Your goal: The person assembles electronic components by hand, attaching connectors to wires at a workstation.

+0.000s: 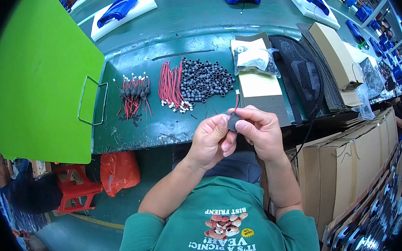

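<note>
My left hand (pixel 211 138) and my right hand (pixel 263 130) meet just over the bench's front edge. Between their fingertips both pinch a small dark grey piece (pixel 233 122), from which a red wire lead (pixel 237 102) with a white connector rises. Beyond them lies a heap of small black ring-shaped caps (pixel 207 81). Alongside the heap, a row of red wire leads (pixel 169 83) with white connectors is spread out. Farther left is a bunch of leads fitted with dark lumps (pixel 135 92). How the dark piece is joined to the wire is hidden by my fingers.
A green panel (pixel 39 75) with a metal handle (pixel 94 100) borders the left of the green bench (pixel 157 141). Cardboard (pixel 261 85), a plastic bag (pixel 256 59) and a black mesh bag (pixel 304 72) lie right. Large cartons (pixel 349 161) stand beside me; a red stool (pixel 78 189) is left.
</note>
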`<act>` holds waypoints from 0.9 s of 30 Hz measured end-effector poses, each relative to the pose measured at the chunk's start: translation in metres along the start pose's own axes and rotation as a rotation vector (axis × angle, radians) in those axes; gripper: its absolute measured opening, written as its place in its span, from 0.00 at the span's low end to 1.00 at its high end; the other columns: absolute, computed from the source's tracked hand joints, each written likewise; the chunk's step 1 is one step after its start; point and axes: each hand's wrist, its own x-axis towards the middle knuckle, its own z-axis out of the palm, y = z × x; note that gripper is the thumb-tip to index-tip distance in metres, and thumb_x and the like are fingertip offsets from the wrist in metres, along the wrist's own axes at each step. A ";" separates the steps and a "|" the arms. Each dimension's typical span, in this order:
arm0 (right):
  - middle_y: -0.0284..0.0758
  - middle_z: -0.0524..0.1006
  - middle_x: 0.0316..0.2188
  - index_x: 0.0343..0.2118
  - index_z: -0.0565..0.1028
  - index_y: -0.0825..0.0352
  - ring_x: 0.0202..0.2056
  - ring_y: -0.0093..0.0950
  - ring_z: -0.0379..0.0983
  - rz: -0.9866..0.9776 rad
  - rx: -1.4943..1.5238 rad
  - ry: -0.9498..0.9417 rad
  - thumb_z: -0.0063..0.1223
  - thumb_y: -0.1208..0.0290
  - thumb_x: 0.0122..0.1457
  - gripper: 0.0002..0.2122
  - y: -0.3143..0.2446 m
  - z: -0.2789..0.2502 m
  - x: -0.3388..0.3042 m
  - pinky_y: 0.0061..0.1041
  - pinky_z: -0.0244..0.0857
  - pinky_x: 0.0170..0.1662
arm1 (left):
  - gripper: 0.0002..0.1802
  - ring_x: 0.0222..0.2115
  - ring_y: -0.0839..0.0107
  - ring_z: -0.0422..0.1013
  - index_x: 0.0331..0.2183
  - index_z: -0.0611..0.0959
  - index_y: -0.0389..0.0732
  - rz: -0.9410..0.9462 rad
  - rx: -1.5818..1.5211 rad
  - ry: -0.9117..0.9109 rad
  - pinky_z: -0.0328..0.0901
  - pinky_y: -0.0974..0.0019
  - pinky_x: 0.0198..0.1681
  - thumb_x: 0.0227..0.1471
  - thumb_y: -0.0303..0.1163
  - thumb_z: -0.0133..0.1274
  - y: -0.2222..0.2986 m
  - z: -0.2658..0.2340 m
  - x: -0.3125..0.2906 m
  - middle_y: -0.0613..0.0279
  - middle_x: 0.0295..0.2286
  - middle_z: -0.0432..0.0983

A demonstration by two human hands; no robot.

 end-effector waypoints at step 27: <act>0.31 0.71 0.14 0.31 0.75 0.73 0.13 0.14 0.61 0.151 0.480 -0.177 0.55 0.77 0.45 0.09 0.039 0.003 -0.001 0.09 0.49 0.13 | 0.20 0.09 0.83 0.61 0.23 0.76 0.33 -0.128 0.395 -0.064 0.56 0.79 0.11 0.53 0.42 0.43 0.017 -0.007 -0.021 0.66 0.13 0.68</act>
